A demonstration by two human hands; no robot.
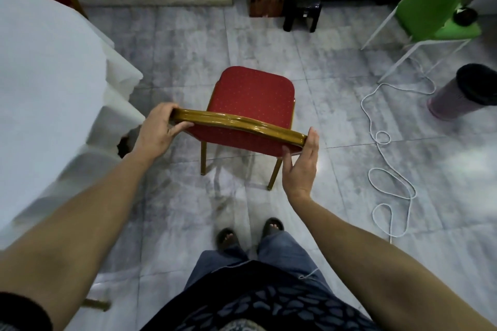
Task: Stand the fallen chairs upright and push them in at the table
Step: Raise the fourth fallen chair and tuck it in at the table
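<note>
The red-cushioned chair point(252, 105) stood upright on the grey tiled floor point(336, 169), its seat facing away from the person, just beside the white-draped table point(48, 83) at the left. The left hand point(158, 131) clasped the left end of the gilded top rail point(236, 123), fingers curled over it and thumb beneath. The right hand point(301, 166) lay flat against the rail's right end, fingers straight, grasping nothing. A white cord point(387, 148) trailed in loops across the floor at the right, well apart from the chair.
</note>
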